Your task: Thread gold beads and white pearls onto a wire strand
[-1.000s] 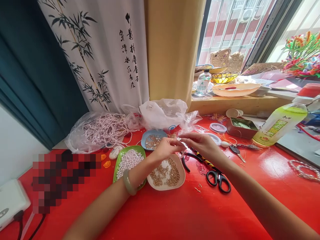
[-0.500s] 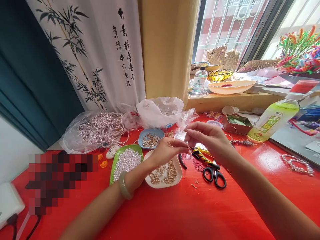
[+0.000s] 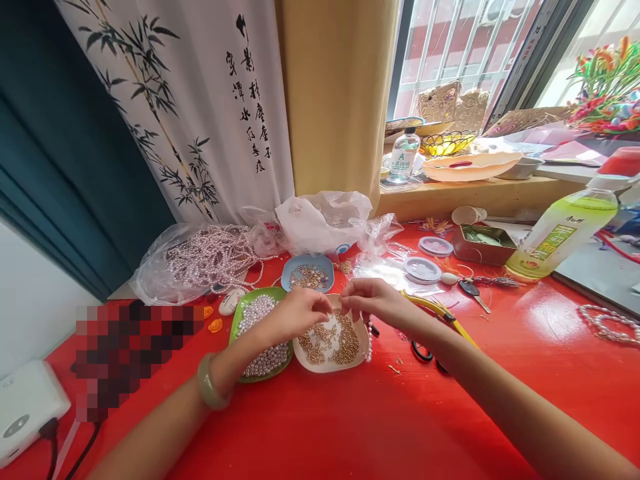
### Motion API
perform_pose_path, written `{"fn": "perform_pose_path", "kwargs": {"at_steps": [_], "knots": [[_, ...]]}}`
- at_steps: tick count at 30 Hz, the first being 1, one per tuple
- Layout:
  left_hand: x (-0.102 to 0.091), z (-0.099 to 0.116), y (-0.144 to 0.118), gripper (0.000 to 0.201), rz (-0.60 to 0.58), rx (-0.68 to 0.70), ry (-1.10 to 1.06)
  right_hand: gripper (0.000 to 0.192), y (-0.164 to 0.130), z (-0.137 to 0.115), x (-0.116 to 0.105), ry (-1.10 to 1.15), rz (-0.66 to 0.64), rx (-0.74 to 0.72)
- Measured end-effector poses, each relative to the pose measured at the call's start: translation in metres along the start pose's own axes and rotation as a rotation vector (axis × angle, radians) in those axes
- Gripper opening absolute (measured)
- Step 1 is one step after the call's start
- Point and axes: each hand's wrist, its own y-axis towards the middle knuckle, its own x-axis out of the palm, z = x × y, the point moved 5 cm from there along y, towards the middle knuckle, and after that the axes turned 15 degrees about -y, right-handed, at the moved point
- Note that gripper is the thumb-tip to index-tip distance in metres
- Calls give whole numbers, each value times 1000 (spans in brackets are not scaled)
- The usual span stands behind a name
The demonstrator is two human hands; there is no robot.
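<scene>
"Progress report on the beadwork, anyone? How much is actually strung?"

"Some, at least. One bead strand [image 3: 369, 341] dangles under the right hand [image 3: 377, 303], just beside the rim of the cream plate [image 3: 329, 369]. Its top end is hidden by the hand, so the full length is anyone's guess."

"And the fingers?"

"Right ones are bunched together, seemingly pinching the strand. On the left hand [image 3: 300, 312], thumb and fingertips curl close over the same plate, but it's too small to tell if they've got a bead between them."

"So what's left?"

"Plenty of loose stuff, tbh: gold beads [image 3: 346, 341] in the cream plate, pearly beads [image 3: 256, 313] in the green plate [image 3: 265, 379]. No knot or clasp shows on the hanging bit, so it reads as unfinished. The beaded loop [image 3: 597, 333] far right looks done, though. Yellow-handled pliers [image 3: 461, 325] are just lying there, unused."
</scene>
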Motion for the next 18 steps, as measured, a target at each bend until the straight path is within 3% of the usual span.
{"fn": "perform_pose_path", "kwargs": {"at_steps": [5, 10, 15, 18], "knots": [[7, -13, -18, 17, -9, -32, 154, 10, 6, 14, 20, 2, 9, 29], [15, -20, -15, 11, -19, -39, 229, 15, 10, 22, 26, 24, 23, 38], [14, -27, -13, 11, -10, -69, 154, 21, 12, 25, 26, 154, 63, 51], [11, -32, -11, 12, 37, -105, 0, 20, 10, 23, 26, 196, 90, 51]]}}
